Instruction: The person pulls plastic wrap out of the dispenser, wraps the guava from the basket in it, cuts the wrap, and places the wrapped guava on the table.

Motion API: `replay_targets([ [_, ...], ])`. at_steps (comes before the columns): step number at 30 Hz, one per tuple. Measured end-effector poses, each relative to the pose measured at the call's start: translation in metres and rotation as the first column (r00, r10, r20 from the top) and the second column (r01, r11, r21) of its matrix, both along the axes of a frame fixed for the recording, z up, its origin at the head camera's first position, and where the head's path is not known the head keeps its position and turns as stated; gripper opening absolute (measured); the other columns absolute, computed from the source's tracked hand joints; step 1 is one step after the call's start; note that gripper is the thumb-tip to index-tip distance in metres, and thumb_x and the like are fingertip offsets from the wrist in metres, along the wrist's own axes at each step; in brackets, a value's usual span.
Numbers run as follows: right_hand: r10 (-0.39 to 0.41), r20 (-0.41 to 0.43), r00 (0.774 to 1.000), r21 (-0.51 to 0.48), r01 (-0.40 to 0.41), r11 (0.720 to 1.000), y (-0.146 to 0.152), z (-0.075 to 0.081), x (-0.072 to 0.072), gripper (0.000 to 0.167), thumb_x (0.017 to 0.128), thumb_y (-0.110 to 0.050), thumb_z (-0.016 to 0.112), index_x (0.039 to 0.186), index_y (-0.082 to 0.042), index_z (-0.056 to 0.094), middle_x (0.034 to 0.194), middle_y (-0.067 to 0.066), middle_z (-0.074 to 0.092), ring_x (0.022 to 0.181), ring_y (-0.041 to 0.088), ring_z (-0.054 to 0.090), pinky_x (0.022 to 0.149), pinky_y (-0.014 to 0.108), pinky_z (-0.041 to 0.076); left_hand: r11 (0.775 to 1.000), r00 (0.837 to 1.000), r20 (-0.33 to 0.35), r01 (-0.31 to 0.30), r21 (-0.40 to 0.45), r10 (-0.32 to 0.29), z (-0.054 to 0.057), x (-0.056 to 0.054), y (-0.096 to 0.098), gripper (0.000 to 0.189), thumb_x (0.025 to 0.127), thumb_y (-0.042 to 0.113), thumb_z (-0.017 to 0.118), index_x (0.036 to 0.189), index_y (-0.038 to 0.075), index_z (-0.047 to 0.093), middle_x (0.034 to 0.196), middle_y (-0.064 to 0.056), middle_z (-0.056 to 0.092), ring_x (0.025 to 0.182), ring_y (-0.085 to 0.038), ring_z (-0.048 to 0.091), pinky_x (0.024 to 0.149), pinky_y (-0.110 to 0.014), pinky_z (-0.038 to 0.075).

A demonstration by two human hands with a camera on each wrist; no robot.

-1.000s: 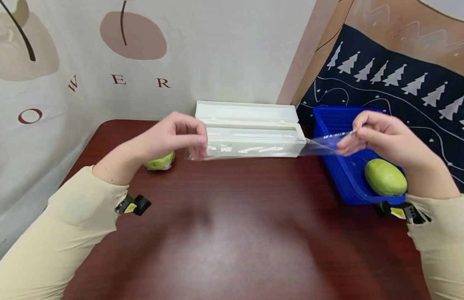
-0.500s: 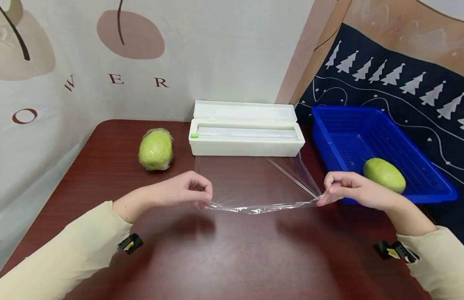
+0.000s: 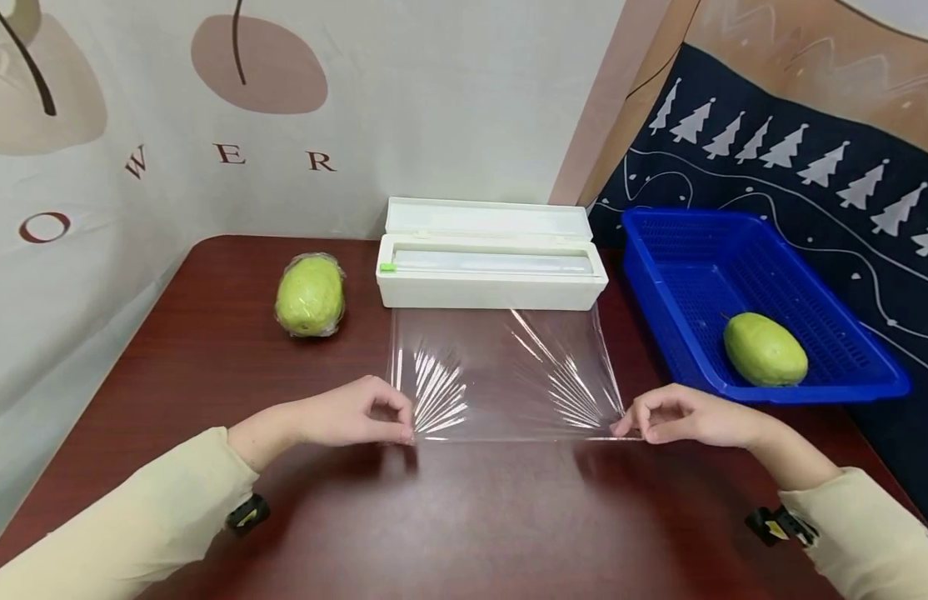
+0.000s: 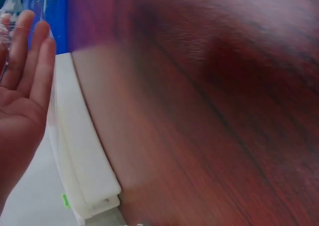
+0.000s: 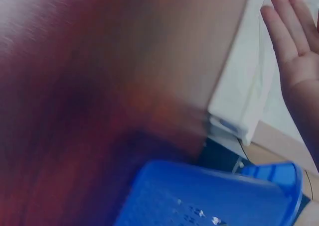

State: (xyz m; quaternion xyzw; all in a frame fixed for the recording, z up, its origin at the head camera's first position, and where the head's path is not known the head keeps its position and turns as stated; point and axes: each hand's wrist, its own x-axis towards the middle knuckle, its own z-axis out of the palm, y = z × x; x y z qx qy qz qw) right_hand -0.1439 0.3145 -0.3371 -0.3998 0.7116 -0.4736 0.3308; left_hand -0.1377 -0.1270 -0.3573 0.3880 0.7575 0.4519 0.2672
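Note:
A sheet of clear cling film (image 3: 501,375) runs from the front of a white cling film dispenser (image 3: 494,292) toward me, low over the table. My left hand (image 3: 344,414) pinches its near left corner. The near right corner is pinched by my right hand (image 3: 696,417). Creases fan out from both grips, and the near edge is straight. The dispenser's lid (image 3: 486,218) stands open, with the roll visible inside. In the left wrist view the palm (image 4: 20,106) shows beside the dispenser; in the right wrist view, the right palm (image 5: 299,71) appears at the edge.
A green fruit wrapped in film (image 3: 310,296) sits left of the dispenser. On the right, a blue plastic basket (image 3: 816,394) holds one green fruit (image 3: 764,350), close to my right hand. A printed cloth hangs behind the table.
Both hands have come down and toward me from near the dispenser, drawing out more film. The film now lies flatter and tauter, and the wrapped fruit and dispenser are uncovered to view.

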Motion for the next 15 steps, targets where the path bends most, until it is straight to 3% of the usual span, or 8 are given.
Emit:
replay_targets([
  [3, -0.017, -0.12, 0.993, 0.058, 0.024, 0.998, -0.006, -0.012, 0.005, 0.013, 0.087, 0.005, 0.054, 0.079, -0.005, 0.053, 0.111, 0.014, 0.066, 0.113, 0.006, 0.057, 0.093, 0.021, 0.045, 0.998, 0.995, -0.101, 0.014, -0.058, -0.02, -0.007, 0.003, 0.001, 0.017, 0.088, 0.013, 0.063, 0.072, 0.007, 0.063, 0.075, -0.004, 0.066, 0.074, 0.002, 0.055, 0.075, -0.02, 0.05],
  [5, -0.038, -0.226, 0.973, 0.106, 0.063, 0.992, -0.01, -0.02, 0.011, 0.015, 0.085, 0.002, 0.058, 0.077, -0.01, 0.055, 0.107, 0.014, 0.067, 0.112, 0.006, 0.057, 0.092, 0.02, 0.044, 0.995, 0.981, -0.192, 0.021, -0.099, -0.039, -0.012, 0.005, 0.002, 0.016, 0.087, 0.013, 0.063, 0.071, 0.011, 0.063, 0.074, 0.004, 0.066, 0.073, 0.004, 0.055, 0.075, -0.02, 0.05],
  [7, -0.05, -0.341, 0.939, 0.126, 0.098, 0.987, -0.013, -0.027, 0.015, 0.018, 0.083, 0.001, 0.062, 0.075, -0.014, 0.057, 0.106, 0.01, 0.068, 0.11, 0.008, 0.059, 0.092, 0.019, 0.044, 0.991, 0.957, -0.283, 0.032, -0.129, -0.068, -0.016, 0.007, 0.003, 0.016, 0.086, 0.012, 0.064, 0.07, 0.014, 0.063, 0.075, 0.01, 0.064, 0.073, 0.005, 0.054, 0.073, -0.019, 0.049],
  [11, -0.054, -0.536, 0.842, 0.113, 0.135, 0.984, -0.017, -0.04, 0.023, 0.024, 0.076, 0.003, 0.067, 0.074, -0.019, 0.058, 0.104, 0.007, 0.07, 0.106, 0.016, 0.063, 0.093, 0.016, 0.043, 0.983, 0.908, -0.405, 0.032, -0.179, -0.103, -0.024, 0.01, 0.004, 0.015, 0.085, 0.013, 0.064, 0.07, 0.018, 0.063, 0.077, 0.013, 0.061, 0.074, 0.004, 0.055, 0.074, -0.018, 0.048],
  [15, -0.059, -0.631, 0.773, 0.109, 0.164, 0.98, -0.019, -0.049, 0.027, 0.025, 0.076, -0.001, 0.07, 0.07, -0.022, 0.058, 0.103, 0.007, 0.07, 0.103, 0.02, 0.064, 0.094, 0.014, 0.042, 0.983, 0.879, -0.467, 0.013, -0.182, -0.098, -0.029, 0.013, 0.004, 0.016, 0.083, 0.013, 0.064, 0.069, 0.02, 0.061, 0.077, 0.013, 0.061, 0.074, 0.002, 0.056, 0.073, -0.016, 0.048],
])
